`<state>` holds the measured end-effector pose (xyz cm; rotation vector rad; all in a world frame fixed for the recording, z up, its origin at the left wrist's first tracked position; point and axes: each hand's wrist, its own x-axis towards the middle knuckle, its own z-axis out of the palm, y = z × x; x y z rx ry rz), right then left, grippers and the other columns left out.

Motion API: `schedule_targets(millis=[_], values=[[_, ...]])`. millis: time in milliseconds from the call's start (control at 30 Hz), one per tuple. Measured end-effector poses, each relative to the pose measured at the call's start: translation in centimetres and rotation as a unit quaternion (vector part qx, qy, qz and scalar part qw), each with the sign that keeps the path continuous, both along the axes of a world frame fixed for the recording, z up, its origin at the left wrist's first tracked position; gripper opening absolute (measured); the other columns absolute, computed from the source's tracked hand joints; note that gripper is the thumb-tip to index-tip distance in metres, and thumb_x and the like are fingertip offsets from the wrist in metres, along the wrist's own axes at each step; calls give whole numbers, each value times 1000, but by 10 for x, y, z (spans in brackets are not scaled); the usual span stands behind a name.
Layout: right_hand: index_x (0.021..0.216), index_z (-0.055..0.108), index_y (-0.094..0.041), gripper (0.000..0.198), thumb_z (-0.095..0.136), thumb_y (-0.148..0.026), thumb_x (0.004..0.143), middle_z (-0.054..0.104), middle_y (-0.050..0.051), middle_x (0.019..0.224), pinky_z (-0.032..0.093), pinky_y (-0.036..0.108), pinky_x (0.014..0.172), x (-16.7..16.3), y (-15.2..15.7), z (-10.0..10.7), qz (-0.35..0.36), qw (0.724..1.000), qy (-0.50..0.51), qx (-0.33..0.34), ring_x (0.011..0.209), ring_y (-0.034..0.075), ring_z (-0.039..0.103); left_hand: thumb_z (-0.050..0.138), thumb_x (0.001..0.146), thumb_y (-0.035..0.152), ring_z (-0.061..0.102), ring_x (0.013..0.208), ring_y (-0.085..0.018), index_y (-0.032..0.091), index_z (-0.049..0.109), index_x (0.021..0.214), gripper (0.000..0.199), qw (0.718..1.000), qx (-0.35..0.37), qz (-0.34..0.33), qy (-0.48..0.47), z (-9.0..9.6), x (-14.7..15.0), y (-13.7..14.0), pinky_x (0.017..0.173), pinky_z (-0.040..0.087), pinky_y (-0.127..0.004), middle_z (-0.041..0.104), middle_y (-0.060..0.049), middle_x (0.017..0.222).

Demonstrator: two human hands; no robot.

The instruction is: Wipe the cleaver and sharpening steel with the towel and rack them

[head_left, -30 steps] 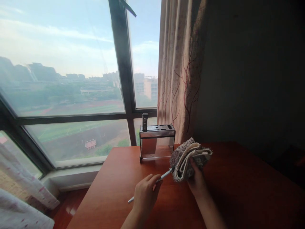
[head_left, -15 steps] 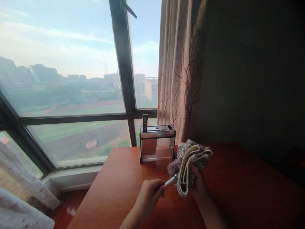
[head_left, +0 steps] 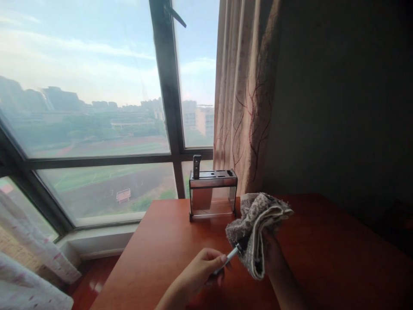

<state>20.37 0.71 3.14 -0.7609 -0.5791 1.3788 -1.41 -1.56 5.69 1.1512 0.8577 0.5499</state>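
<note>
My left hand [head_left: 205,266] is closed on the light-coloured handle of a slim utensil [head_left: 232,254]. Its far end goes into a folded grey-and-cream towel [head_left: 253,217], so its kind is hidden. From the other side my right hand [head_left: 272,249] grips the towel, its fingers mostly behind the folds and in shadow. Both hands are above the table, in front of a clear-sided knife holder [head_left: 213,183]. One dark-handled knife [head_left: 196,166] stands upright in the holder's left end.
The reddish-brown wooden table [head_left: 155,241] reaches back to a window [head_left: 106,185] on the left. A patterned curtain [head_left: 247,94] hangs behind the holder. At the lower left is a white curtain [head_left: 32,275], with a dark wall [head_left: 342,99] on the right.
The towel has turned and shifted slightly right, its folded edge now lower. My left hand has dropped a little and its grip on the handle has shifted. The knife holder has stayed in place.
</note>
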Motion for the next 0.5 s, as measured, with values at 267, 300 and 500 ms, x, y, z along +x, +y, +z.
schedule_targets(millis=[267,300,500], values=[[110,65,-21,61,85,-36,54,75,4,102,55,39,83,-22,13,17,-209,970,-128,-15,97,28,68,52,84,55,41,44,-11,14,63,59,49,943,256,109,180,-15,0,12,47,25,-24,55,-1,48],[108,66,-20,60,85,-37,54,75,5,102,55,39,83,-22,14,17,-225,963,-147,-23,97,29,68,49,87,51,44,47,-12,15,61,57,49,921,306,112,215,-13,0,11,49,27,-25,56,-1,50],[108,67,-17,60,83,-44,57,73,9,107,56,37,81,-18,16,12,-287,939,-181,-60,102,30,67,40,95,40,60,62,-18,20,67,81,36,750,520,130,388,-6,-4,3,56,29,-27,67,-5,72]])
